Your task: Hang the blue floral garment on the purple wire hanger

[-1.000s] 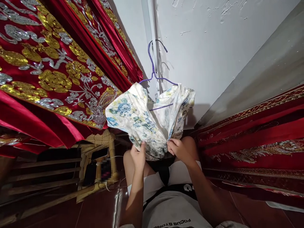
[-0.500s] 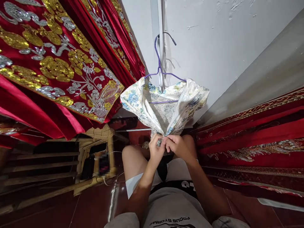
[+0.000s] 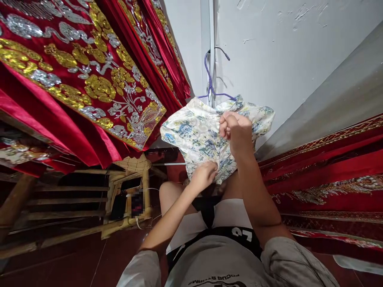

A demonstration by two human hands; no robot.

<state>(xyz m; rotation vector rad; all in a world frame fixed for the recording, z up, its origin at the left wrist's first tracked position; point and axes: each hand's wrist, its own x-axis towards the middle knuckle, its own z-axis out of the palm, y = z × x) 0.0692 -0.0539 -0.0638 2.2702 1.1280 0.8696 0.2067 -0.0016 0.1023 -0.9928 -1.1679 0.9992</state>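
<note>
A short-sleeved garment with blue and yellow-green flowers on white point(image 3: 194, 131) hangs from a purple hanger point(image 3: 208, 75). A straight closure line point(image 3: 220, 150) runs down its middle, with both halves drawn together. Near the neckline, the fingers of my right hand point(image 3: 236, 125) are pinched at the top of this line, apparently on the zipper; the pull itself is hidden behind them. Lower down, my left hand point(image 3: 205, 175) has its fingers closed on the fabric beside the bottom of the line.
Red garments with gold and silver sequins point(image 3: 101, 87) hang at the left, close to the sleeve. More red beaded clothing point(image 3: 335, 187) fills the right side. A bamboo stool point(image 3: 146, 183) bears a phone point(image 3: 137, 203) and a cable. Behind the hanger is a white wall point(image 3: 269, 59).
The open V-shaped front has come together along its middle line. My right hand has risen from beside the left hand to the neckline. My left hand stays low on the garment.
</note>
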